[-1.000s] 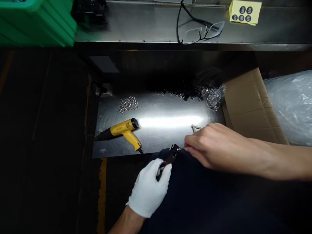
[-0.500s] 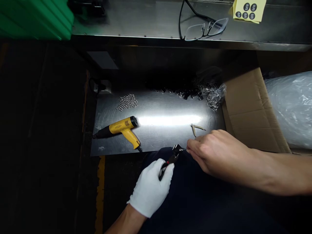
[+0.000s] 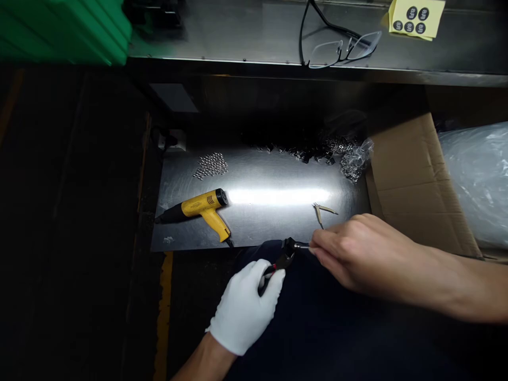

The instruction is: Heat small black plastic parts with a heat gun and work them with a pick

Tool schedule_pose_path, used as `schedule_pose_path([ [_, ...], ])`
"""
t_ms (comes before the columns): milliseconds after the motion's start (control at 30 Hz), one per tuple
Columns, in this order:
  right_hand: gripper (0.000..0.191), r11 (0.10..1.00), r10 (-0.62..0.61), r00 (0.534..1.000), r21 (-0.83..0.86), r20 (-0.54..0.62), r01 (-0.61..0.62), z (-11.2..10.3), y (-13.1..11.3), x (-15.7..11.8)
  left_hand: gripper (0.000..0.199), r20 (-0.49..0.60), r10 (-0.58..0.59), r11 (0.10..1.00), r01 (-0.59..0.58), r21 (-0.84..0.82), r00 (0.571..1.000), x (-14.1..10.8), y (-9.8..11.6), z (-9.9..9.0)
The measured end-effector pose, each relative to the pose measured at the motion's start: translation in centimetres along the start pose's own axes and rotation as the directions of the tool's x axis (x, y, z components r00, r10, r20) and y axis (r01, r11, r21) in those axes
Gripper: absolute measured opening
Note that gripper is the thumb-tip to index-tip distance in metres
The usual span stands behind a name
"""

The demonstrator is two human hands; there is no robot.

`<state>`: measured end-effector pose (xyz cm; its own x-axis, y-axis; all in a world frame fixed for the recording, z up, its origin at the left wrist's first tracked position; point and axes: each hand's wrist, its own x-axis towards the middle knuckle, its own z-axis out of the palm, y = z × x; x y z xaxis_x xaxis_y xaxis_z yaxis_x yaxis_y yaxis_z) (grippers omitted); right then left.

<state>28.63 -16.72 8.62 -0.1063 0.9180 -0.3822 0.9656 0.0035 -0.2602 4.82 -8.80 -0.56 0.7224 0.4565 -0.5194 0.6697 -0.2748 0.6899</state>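
My left hand [image 3: 246, 307], in a white glove, is closed around dark-handled pliers [image 3: 284, 261] with a touch of red. At their jaws sits a small black part [image 3: 288, 245]. My bare right hand [image 3: 351, 251] is closed on a thin metal rod [image 3: 304, 246], its other end hidden in the fingers. The rod's near end meets a small shiny piece [image 3: 297, 246] at the black part; whether that piece belongs to the rod, I cannot tell. Just beyond my right hand, small nippers [image 3: 323, 210] with tan handles lie on the metal surface [image 3: 270, 222].
A yellow heat gun [image 3: 202, 206] lies at left, below rows of small shiny pieces [image 3: 211, 165]. Small dark parts [image 3: 305, 154] and a plastic bag of metal parts [image 3: 355, 161] lie behind. A cardboard box [image 3: 416, 180] stands at right; glasses [image 3: 341, 50] rest on the upper shelf.
The whole view has shifted slightly, so the scene sits further right. The black part shows a darker side where a pale face showed before. Both hands keep their holds.
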Motion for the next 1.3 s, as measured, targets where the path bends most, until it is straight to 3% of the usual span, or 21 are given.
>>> schedule_pose_path([
  [167,0.029,0.989,-0.017,0.999,0.145,0.028,0.013,-0.4,0.9,-0.4,0.035,0.019,0.049,0.998,-0.049,0.034,0.999,-0.2,-0.6,-0.1],
  [300,0.026,0.964,-0.098,0.995,0.253,0.035,0.086,-0.2,1.8,-0.8,0.038,0.079,0.052,0.997,-0.057,0.055,0.995,-0.1,-1.0,0.0],
  [533,0.023,0.883,-0.192,0.979,0.448,0.069,0.141,-0.1,3.4,-1.2,0.02,0.118,0.123,0.986,-0.135,0.095,0.985,0.2,-1.4,0.2],
  [867,0.02,0.769,-0.319,0.944,0.604,0.08,0.209,0.1,5.2,-0.5,0.022,0.146,0.142,0.979,-0.161,0.126,0.979,0.3,-1.8,0.5],
  [967,0.021,0.712,-0.345,0.932,0.679,0.111,0.182,0.7,5.9,-0.5,0.016,0.164,0.2,0.96,-0.227,0.163,0.966,0.2,-1.9,0.5],
  [1067,0.021,0.681,-0.336,0.932,0.719,0.139,0.138,1.1,6.4,-0.7,0.013,0.174,0.256,0.94,-0.287,0.184,0.951,0.3,-1.8,0.5],
  [1300,0.024,0.68,-0.269,0.955,0.727,0.122,0.098,1.2,6.4,-0.5,0.015,0.132,0.215,0.964,-0.232,0.128,0.968,0.7,-1.3,0.4],
])
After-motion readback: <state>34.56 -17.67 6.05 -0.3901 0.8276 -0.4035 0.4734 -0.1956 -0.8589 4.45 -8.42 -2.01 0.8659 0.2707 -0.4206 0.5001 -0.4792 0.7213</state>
